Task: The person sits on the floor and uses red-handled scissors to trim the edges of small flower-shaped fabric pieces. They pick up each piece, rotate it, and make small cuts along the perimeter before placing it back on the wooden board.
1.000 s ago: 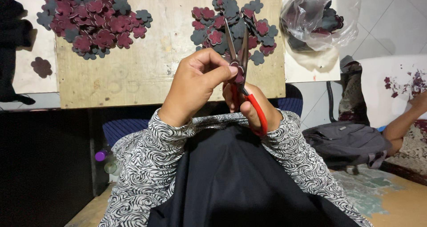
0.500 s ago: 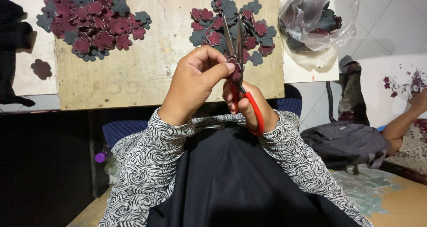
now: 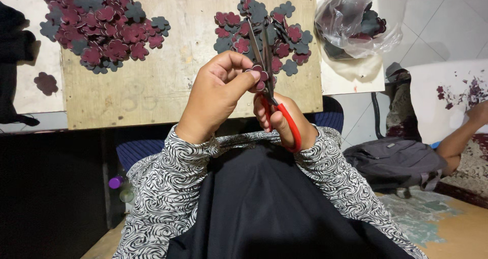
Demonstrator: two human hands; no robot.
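Across the top of the frame lies the wooden board [image 3: 152,86], pale and scuffed, carrying 2 heaps of flower-shaped cutouts. The bigger heap [image 3: 101,28] sprawls at upper left, maroon and dark grey pieces overlapping; the smaller heap [image 3: 264,33] sits at upper centre, right behind the blades. At upper right, a clear plastic bag [image 3: 356,23] holds more dark pieces. Lower right, a grey backpack [image 3: 396,160] rests on the floor, and another person's arm [image 3: 460,134] reaches in from the right edge.

Now to the centre of the frame: the left hand [image 3: 213,99], in a black-and-white patterned sleeve, has its fingers [image 3: 244,76] pinched closed on a small maroon flower piece [image 3: 261,76], held up against the scissors [image 3: 269,86]. The right hand [image 3: 282,119] has its fingers wrapped through the red handles, gripping them, blades pointing up the frame with the flower piece right at them. Whether the blades are parted, I cannot tell. 1 stray maroon flower [image 3: 46,83] lies alone at the left edge.
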